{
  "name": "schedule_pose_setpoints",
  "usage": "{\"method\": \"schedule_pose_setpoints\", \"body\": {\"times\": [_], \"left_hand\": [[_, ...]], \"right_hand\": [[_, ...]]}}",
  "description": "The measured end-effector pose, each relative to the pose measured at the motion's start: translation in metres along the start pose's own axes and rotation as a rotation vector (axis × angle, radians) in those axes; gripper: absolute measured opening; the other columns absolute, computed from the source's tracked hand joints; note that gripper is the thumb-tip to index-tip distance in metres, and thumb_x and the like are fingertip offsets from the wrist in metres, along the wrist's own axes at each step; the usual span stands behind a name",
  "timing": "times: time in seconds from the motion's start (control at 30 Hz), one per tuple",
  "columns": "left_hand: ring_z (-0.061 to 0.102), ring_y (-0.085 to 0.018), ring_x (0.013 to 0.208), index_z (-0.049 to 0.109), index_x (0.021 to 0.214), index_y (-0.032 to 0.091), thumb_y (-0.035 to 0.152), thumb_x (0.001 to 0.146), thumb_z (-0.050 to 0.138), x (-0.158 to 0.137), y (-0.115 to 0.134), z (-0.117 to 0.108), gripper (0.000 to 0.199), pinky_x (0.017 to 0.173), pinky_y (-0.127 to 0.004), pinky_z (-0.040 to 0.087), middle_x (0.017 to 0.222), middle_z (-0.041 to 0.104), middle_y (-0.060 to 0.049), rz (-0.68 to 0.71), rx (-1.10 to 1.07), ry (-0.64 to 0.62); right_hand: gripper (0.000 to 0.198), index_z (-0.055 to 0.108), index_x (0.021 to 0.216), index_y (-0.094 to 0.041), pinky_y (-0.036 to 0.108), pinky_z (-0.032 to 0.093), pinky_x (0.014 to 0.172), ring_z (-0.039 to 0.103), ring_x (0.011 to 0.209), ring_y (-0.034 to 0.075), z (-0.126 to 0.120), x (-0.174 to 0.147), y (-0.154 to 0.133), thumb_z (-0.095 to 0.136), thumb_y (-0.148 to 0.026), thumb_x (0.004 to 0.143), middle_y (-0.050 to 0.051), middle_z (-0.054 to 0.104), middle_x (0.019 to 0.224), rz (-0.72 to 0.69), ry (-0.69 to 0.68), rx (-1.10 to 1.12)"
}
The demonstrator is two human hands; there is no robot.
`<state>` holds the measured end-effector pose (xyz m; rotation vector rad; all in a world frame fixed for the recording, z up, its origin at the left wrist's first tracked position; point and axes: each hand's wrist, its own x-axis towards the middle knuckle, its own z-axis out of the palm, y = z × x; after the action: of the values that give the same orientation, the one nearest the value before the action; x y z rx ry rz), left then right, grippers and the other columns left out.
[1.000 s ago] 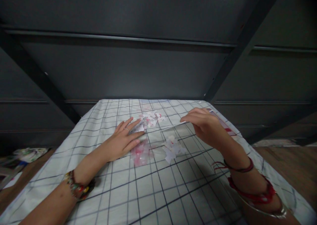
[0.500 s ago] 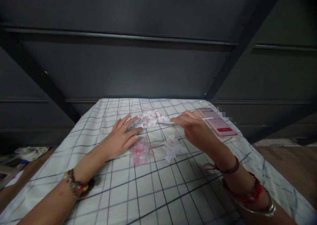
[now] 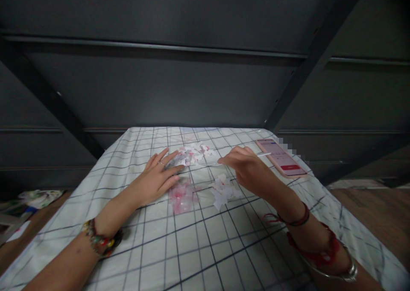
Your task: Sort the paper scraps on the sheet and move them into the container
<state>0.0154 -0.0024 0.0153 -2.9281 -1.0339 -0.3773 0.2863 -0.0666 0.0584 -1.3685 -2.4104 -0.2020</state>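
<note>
My left hand [image 3: 160,178] lies flat with fingers spread, its fingertips at the left edge of a clear plastic piece under a pile of small white paper pieces with pink-red marks [image 3: 194,153]. Closed in a pinch, my right hand [image 3: 245,165] is to the right of that pile. A thin white stick [image 3: 264,154] pokes out behind its knuckles; the stick's front end is hidden or too small to make out. Between the hands, nearer me, lie a pink see-through packet [image 3: 181,198] and a small heap of white paper cut-outs [image 3: 223,191].
A phone in a pink case [image 3: 282,158], its screen lit, lies at the right of the table covered by a white checked cloth [image 3: 195,248]. Dark panels [image 3: 179,90] rise behind the table. A crumpled cloth or bag [image 3: 40,198] is low at the left.
My right hand has moved slightly left and down, still pinching the stick, whose rear end has shifted a little with it. My left hand stays in place.
</note>
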Motion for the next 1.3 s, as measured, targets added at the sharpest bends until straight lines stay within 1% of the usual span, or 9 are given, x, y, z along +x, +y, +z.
{"method": "schedule_pose_setpoints", "body": {"times": [0.13,0.3,0.47,0.67,0.8,0.87,1.0,1.13,1.3], "left_hand": [[0.016,-0.034,0.135,0.055,0.122,0.024,0.044,0.095,0.026,0.001,0.001,-0.001,0.044,0.104,-0.058,0.021,0.145,0.031,-0.007,0.007,0.009,-0.003],[0.014,-0.035,0.135,0.055,0.123,0.023,0.044,0.095,0.024,0.001,0.002,-0.002,0.046,0.105,-0.058,0.020,0.146,0.029,-0.009,0.009,0.006,-0.017],[0.014,-0.035,0.135,0.054,0.123,0.024,0.044,0.095,0.027,0.001,0.002,-0.001,0.045,0.105,-0.058,0.020,0.146,0.029,-0.007,0.009,0.002,-0.019],[0.015,-0.034,0.135,0.054,0.123,0.025,0.043,0.095,0.028,0.001,0.001,0.000,0.043,0.105,-0.058,0.021,0.146,0.029,-0.006,0.021,0.002,-0.012],[0.015,-0.035,0.135,0.054,0.124,0.024,0.043,0.095,0.027,0.000,0.001,0.000,0.044,0.105,-0.058,0.020,0.146,0.028,-0.008,0.019,0.014,-0.013],[0.014,-0.035,0.135,0.054,0.124,0.023,0.043,0.095,0.026,0.000,0.001,0.000,0.045,0.105,-0.058,0.019,0.147,0.027,-0.009,0.021,0.018,-0.017],[0.014,-0.036,0.135,0.054,0.125,0.023,0.044,0.095,0.026,0.000,0.002,-0.001,0.045,0.105,-0.059,0.019,0.147,0.027,-0.009,0.013,0.005,-0.023],[0.015,-0.035,0.135,0.054,0.124,0.024,0.043,0.095,0.026,0.000,0.001,-0.001,0.044,0.104,-0.060,0.020,0.146,0.029,-0.008,0.003,0.000,-0.018],[0.015,-0.036,0.135,0.055,0.123,0.024,0.044,0.095,0.026,0.000,0.001,-0.001,0.045,0.104,-0.059,0.021,0.145,0.030,-0.009,0.002,0.008,-0.015]], "right_hand": [[0.046,0.064,0.090,-0.017,0.033,0.038,0.073,0.050,0.080,0.019,0.001,0.000,-0.001,0.033,0.009,0.066,0.006,0.063,0.078,0.020,0.051,-0.033],[0.044,0.064,0.087,-0.015,0.034,0.037,0.074,0.050,0.081,0.019,0.003,0.002,-0.001,0.033,0.009,0.066,0.006,0.062,0.078,0.034,-0.045,-0.056],[0.043,0.063,0.085,-0.017,0.032,0.037,0.072,0.049,0.079,0.018,0.001,0.001,0.000,0.034,0.007,0.064,0.006,0.061,0.075,0.027,0.041,-0.045],[0.043,0.064,0.085,-0.017,0.032,0.037,0.072,0.049,0.077,0.018,0.002,0.000,-0.001,0.034,0.007,0.066,0.005,0.061,0.073,0.013,0.000,-0.016],[0.041,0.064,0.084,-0.017,0.031,0.038,0.071,0.050,0.077,0.018,-0.004,-0.001,0.000,0.034,0.006,0.067,0.005,0.061,0.075,0.036,0.071,-0.032],[0.041,0.064,0.083,-0.016,0.032,0.038,0.070,0.050,0.077,0.019,-0.005,-0.002,-0.001,0.034,0.005,0.067,0.006,0.061,0.074,0.041,0.072,-0.053],[0.042,0.065,0.083,-0.015,0.031,0.037,0.068,0.049,0.071,0.018,-0.005,-0.002,-0.007,0.034,0.006,0.064,0.006,0.060,0.070,-0.018,0.001,-0.026],[0.042,0.064,0.090,-0.015,0.030,0.037,0.065,0.049,0.070,0.017,-0.009,-0.003,-0.013,0.034,0.006,0.068,0.005,0.060,0.072,-0.091,0.037,-0.016],[0.042,0.064,0.083,-0.014,0.030,0.036,0.063,0.048,0.067,0.017,-0.014,-0.005,-0.011,0.034,0.007,0.062,0.005,0.058,0.067,-0.014,0.020,-0.113]]}}
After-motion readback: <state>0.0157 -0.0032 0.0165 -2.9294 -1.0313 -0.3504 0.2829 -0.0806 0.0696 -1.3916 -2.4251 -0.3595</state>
